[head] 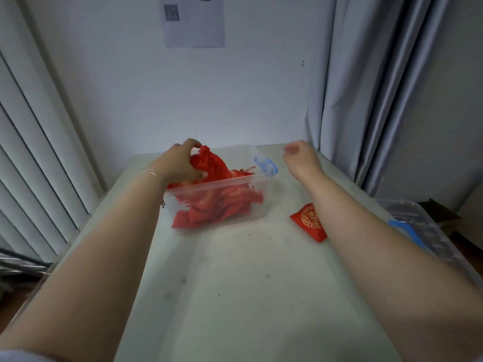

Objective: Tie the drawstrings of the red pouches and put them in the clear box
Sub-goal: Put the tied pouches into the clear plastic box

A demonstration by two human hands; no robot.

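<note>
Pouch gripped in my left hand sits over the clear box; the loose pouch lies right of that box, nearer my empty, loosely curled right hand.

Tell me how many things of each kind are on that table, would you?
Clear box with a blue latch: 1
Red pouch gripped by the left hand over the box: 1
Red pouch lying loose on the table: 1
Heap of red pouches inside the box: 1 heap; pouches overlap, cannot be counted
Total: 4

Left hand gripping — fingers curled, right hand raised, loosely curled
</note>
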